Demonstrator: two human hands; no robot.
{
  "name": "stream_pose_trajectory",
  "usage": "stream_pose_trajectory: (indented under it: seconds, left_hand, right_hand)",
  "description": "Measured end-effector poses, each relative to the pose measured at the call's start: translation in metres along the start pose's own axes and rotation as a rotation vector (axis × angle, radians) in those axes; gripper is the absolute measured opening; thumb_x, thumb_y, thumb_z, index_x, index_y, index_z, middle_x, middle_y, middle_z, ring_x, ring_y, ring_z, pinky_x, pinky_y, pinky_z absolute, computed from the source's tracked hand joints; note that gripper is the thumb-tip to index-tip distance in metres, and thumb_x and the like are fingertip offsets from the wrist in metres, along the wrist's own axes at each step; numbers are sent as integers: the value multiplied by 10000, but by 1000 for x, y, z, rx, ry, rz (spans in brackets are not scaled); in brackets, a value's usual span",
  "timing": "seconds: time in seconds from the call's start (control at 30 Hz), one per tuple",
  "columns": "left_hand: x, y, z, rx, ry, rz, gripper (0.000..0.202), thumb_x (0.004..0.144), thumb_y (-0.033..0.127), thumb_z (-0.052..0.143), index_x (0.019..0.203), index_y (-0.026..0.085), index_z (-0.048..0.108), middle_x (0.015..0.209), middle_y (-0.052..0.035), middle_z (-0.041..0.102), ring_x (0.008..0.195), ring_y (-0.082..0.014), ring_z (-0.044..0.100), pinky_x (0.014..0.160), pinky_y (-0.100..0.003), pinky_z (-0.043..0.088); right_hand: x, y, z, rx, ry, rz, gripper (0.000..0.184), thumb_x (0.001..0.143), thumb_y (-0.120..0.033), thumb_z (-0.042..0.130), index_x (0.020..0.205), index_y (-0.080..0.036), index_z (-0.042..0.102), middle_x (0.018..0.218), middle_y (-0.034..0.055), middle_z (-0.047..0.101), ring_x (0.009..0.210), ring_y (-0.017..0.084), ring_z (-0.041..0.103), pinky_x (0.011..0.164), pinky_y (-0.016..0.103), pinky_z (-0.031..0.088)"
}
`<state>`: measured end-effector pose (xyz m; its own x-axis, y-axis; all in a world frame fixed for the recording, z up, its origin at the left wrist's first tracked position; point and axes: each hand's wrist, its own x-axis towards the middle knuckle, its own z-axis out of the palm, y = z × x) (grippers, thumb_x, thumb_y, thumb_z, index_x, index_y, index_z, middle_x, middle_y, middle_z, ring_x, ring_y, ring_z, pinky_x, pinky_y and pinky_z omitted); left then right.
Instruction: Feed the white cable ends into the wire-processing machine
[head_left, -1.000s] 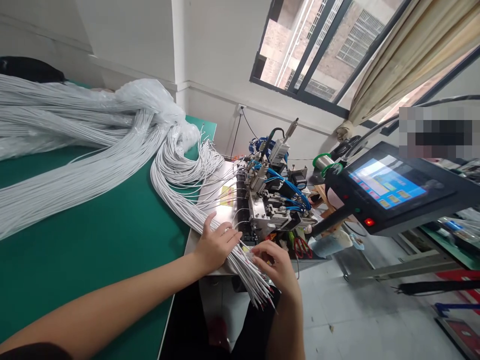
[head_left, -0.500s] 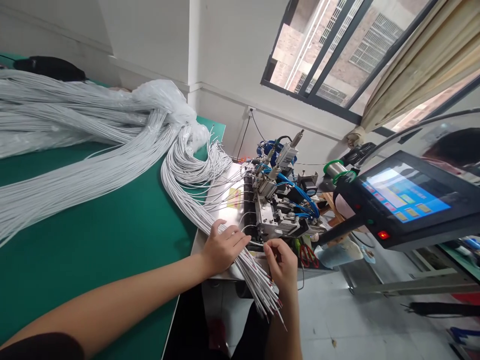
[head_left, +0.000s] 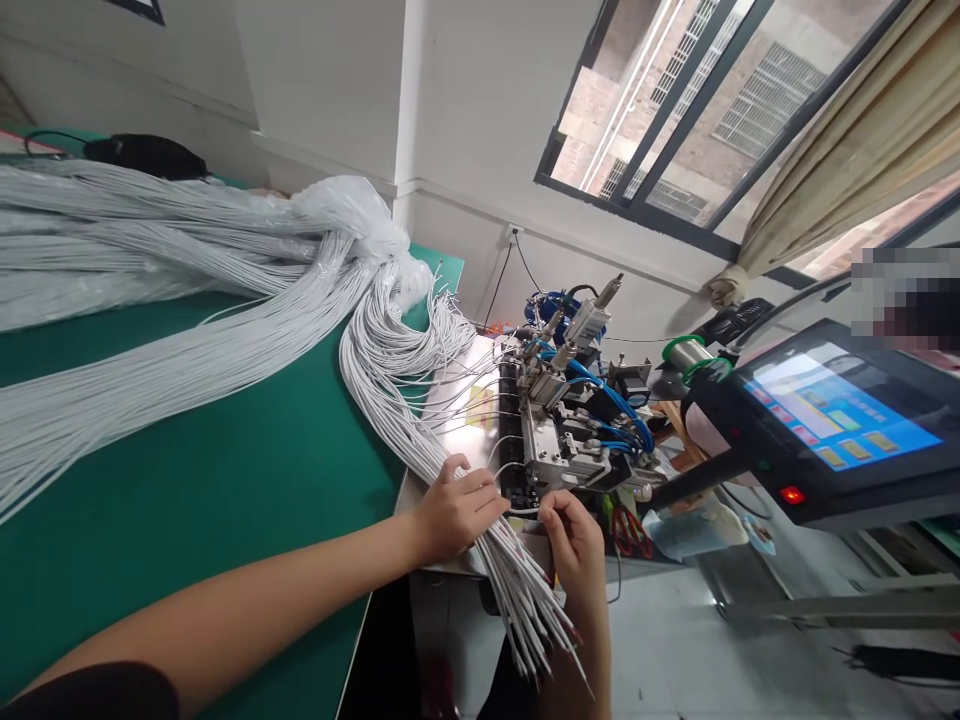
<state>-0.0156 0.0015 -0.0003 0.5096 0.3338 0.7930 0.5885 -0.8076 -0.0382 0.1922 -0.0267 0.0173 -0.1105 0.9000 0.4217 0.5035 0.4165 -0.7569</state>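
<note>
A thick bundle of white wires (head_left: 397, 425) runs off the table's front corner, its loose ends fanning out below my hands with small reddish tips. My left hand (head_left: 459, 512) lies across this bundle, its fingers closed together at a single white wire (head_left: 523, 512). That wire spans the short gap to my right hand (head_left: 571, 525), which pinches it between thumb and fingertips. Both hands are at the near end of a metal machine (head_left: 551, 425) with a black slotted strip. Several single wires lead into the strip, spaced apart. The wire's end is hidden by my right fingers.
More white wires (head_left: 187, 370), partly wrapped in clear plastic (head_left: 352, 215), lie across the green table (head_left: 247, 480). A touchscreen (head_left: 840, 405) on an arm stands at the right, beside a solder wire spool (head_left: 688, 357). A person is partly visible behind the screen.
The view has shifted, so the scene sits slightly lower and further right. Both hands keep nearly the same place at the machine's near end, with the wire still between them.
</note>
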Motion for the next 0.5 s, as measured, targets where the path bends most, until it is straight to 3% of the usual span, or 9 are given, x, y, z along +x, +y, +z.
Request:
stream_pose_trajectory:
  seconds: [0.23, 0.37, 0.5]
  left_hand:
    - [3, 1, 0, 10, -23, 38, 225, 951, 132, 419, 888, 182, 629, 675, 25, 629, 824, -135, 578, 1059, -457, 185]
    - [4, 4, 3, 41, -47, -5, 237, 951, 133, 405, 951, 188, 635, 698, 17, 639, 843, -145, 579, 1098, -489, 141]
    - [5, 6, 6, 78, -78, -52, 234, 932, 127, 433, 1000, 216, 639, 725, 20, 650, 866, -153, 580, 1109, -517, 119]
  right_hand:
    - [-5, 0, 1, 15, -41, 4, 199, 941, -287, 490, 775, -195, 552, 695, -6, 534, 641, 143, 503, 601, 243, 390]
    - [-5, 7, -3, -142, 30, 10, 171, 934, -287, 503, 816, -192, 581, 729, 14, 571, 669, 160, 524, 629, 257, 396]
    - [-4, 21, -8, -280, 7, 33, 203, 935, -315, 499, 820, -189, 608, 752, 35, 610, 685, 174, 545, 641, 265, 398]
